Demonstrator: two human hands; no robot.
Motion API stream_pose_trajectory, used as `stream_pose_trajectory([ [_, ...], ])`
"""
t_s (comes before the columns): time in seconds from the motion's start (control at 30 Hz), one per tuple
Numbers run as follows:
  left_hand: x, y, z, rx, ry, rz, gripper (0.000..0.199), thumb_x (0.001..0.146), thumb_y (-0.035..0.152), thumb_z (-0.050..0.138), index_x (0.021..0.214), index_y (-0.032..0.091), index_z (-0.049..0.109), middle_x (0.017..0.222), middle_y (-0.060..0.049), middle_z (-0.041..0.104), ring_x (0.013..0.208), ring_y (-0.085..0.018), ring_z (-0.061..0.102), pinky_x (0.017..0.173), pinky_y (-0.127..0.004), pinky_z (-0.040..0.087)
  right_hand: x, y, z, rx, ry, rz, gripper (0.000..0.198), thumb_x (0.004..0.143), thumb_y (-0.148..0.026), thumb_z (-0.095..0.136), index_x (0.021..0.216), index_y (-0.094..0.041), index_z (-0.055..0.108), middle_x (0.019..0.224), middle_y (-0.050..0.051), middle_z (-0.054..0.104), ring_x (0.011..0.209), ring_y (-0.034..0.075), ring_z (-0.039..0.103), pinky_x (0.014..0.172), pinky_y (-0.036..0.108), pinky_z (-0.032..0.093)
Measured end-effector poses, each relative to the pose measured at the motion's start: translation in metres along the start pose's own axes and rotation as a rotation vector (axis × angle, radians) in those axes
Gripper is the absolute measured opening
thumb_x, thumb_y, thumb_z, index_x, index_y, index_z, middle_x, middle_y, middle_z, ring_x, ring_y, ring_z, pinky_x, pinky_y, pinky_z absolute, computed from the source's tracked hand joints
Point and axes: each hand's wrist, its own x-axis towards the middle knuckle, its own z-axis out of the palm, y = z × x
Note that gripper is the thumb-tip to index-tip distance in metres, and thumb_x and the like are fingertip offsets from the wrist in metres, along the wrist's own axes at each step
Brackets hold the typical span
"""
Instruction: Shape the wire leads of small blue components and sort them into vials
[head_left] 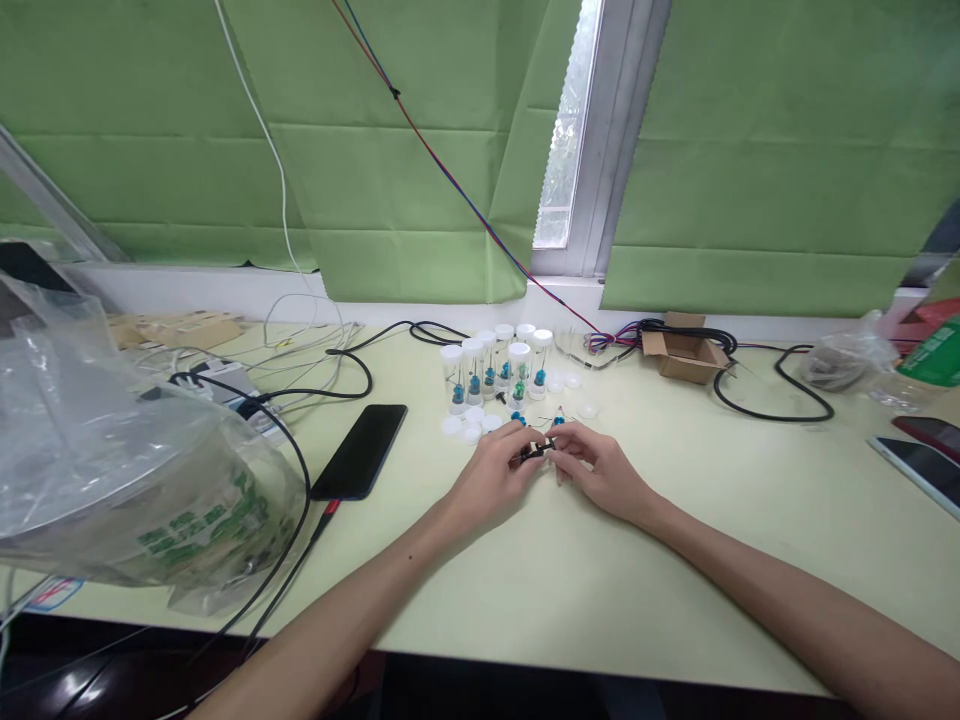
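My left hand [504, 462] and my right hand [592, 462] meet above the pale table, fingertips pinched around a small black part [537, 450]. Its exact kind is too small to make out. Just behind my fingers lie small blue pieces [558, 421] with thin wires. Farther back stand several clear tubes [489, 368] with white caps, holding blue pieces; one tube [519, 376] holds a green piece. Loose white caps [472, 424] lie in front of the tubes, and a few more caps [571, 380] lie to their right. A tiny black piece [501, 397] rests among them.
A black phone [360, 452] with a cable lies left of my hands. A large plastic bag [150, 480] fills the left side. Black cables [780, 412] and an open cardboard box [686, 355] are at the back right. Other devices [919, 465] lie at the right edge.
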Motion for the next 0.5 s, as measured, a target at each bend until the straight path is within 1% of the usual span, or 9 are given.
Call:
stream_pose_trajectory([
  [0.17,-0.0007,0.0011,-0.0004,0.010,-0.009,0.010,0.014,0.090,0.018,0.056,0.099,0.022,0.066,0.085,-0.001,0.059,0.072,-0.013,0.053,0.065,-0.026,0.041,0.0011,0.0014,-0.0001,-0.005,-0.009,0.001,0.016,0.095,-0.029,0.055,0.107,-0.021,0.060,0.078,0.000,0.061,0.062,0.013,0.059,0.066,0.030,0.054],
  [0.37,-0.0007,0.0034,-0.0009,0.023,-0.006,0.020,0.014,0.090,0.018,0.056,0.098,0.023,0.067,0.083,0.000,0.058,0.071,-0.013,0.052,0.064,-0.025,0.039,0.0006,0.0016,0.0001,-0.059,-0.005,0.013,0.017,0.095,-0.033,0.054,0.104,-0.019,0.061,0.067,-0.002,0.058,0.057,0.013,0.058,0.063,0.029,0.053],
  [0.5,-0.0011,0.0038,-0.0012,0.028,-0.009,0.027,0.015,0.090,0.018,0.055,0.098,0.023,0.067,0.083,-0.001,0.058,0.071,-0.013,0.052,0.064,-0.026,0.040,0.0001,0.0016,0.0007,-0.092,0.009,0.036,0.019,0.095,-0.035,0.054,0.101,-0.019,0.061,0.065,-0.003,0.057,0.054,0.012,0.058,0.061,0.028,0.052],
])
